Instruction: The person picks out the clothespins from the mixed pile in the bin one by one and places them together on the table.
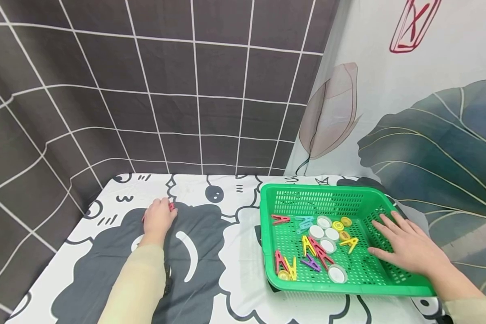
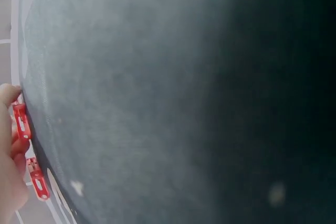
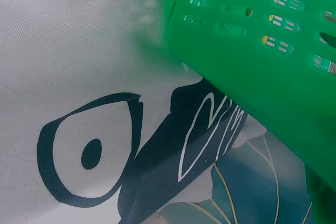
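Gripping a slotted red clip (image 2: 19, 114), left hand (image 1: 158, 219) curls; empty right hand (image 1: 409, 248) spreads wide.

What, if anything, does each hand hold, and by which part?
The left hand pinches a red clip; which part is gripped cannot be told. The right hand holds nothing, spread open over the side of the green basket.

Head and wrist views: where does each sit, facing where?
Head: worn on head, facing forward-down at the green basket; left hand, right hand, sleeves show.
Left wrist: on that wrist, facing dark cloth; part of the left hand shows, with a red clothespin.
Right wrist: on that wrist, facing the basket's outer wall; no hand shows.
Head and right wrist share the basket.
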`<action>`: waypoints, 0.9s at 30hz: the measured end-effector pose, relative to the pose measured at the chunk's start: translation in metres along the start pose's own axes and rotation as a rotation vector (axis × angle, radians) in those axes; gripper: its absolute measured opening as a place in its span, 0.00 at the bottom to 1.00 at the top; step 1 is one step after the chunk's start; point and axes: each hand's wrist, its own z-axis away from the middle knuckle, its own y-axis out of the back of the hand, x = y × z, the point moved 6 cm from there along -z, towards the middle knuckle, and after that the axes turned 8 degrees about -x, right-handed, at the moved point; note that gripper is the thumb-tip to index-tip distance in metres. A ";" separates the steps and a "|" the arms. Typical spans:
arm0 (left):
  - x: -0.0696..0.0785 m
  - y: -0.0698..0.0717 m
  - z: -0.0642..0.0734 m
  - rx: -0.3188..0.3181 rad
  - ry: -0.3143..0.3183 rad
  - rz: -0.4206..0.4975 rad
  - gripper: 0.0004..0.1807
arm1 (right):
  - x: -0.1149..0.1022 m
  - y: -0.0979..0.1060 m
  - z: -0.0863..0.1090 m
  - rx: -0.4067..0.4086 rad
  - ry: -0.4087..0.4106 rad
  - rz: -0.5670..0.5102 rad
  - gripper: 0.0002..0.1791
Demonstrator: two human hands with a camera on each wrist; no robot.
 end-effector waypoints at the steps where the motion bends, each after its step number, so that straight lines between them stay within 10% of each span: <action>1: 0.000 0.001 0.000 0.008 0.009 0.004 0.22 | 0.000 0.000 0.000 0.002 0.002 0.000 0.44; 12: 0.031 0.008 -0.011 0.041 0.003 0.103 0.26 | 0.001 0.001 -0.001 -0.010 0.002 0.002 0.44; 27: 0.159 0.006 -0.006 0.019 -0.252 0.314 0.23 | 0.001 0.001 -0.001 -0.037 -0.009 -0.013 0.45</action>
